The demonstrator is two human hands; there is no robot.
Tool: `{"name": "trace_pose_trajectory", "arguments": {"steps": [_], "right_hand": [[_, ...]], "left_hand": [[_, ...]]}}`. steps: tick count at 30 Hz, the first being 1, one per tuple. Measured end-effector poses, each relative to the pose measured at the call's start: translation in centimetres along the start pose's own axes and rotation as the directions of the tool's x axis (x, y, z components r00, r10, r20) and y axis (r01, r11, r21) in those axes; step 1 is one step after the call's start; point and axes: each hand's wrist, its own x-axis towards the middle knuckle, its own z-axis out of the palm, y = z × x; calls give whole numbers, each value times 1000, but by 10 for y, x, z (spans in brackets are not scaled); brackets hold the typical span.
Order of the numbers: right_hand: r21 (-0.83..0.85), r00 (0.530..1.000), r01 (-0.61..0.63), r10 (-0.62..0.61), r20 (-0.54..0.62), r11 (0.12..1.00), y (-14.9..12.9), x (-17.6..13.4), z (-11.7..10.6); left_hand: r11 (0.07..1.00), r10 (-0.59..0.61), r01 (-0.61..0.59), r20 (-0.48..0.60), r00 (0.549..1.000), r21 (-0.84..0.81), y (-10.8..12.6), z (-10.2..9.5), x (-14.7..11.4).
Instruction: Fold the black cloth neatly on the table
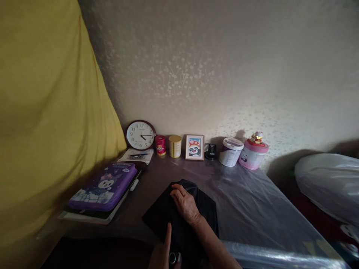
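Note:
A black folding umbrella [208, 213], its canopy loose and partly spread, lies across the front middle of the table. My left hand [162, 251] is at the bottom edge, wrapped round the handle near a silver-ringed round button; one finger points up, and the rest of the hand is mostly out of sight. Over the canopy, my right hand [186, 204] has its fingers bent and closed on the black cloth. The fingertips lie near the far edge of the cloth, and the forearm crosses part of it.
A purple pencil case [106, 186] lies on books at left, beside a yellow curtain [56, 112]. Along the wall stand a clock [141, 135], a yellow tin [175, 146], a picture frame [195, 147] and two tubs [231, 152]. Clear plastic covers the table [252, 209].

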Motion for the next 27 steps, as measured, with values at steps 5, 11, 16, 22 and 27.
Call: {"name": "trace_pose_trajectory", "arguments": {"steps": [5,11,16,22,27], "right_hand": [[-29,1000,16,-15,23,999,0,3,5],[-47,998,27,-24,55,999,-1,4,6],[-48,997,28,-25,70,998,1,4,11],[40,997,-1,-2,76,999,-2,0,2],[142,999,20,-25,34,990,-11,-22,-24]], "left_hand": [[995,13,-13,6,1000,100,9,2,1],[971,-31,27,13,999,239,5,11,2],[946,-58,5,155,986,323,4,7,6],[970,-8,-25,133,991,241,0,4,7],[968,-37,-14,196,980,251,-2,4,10]]}}
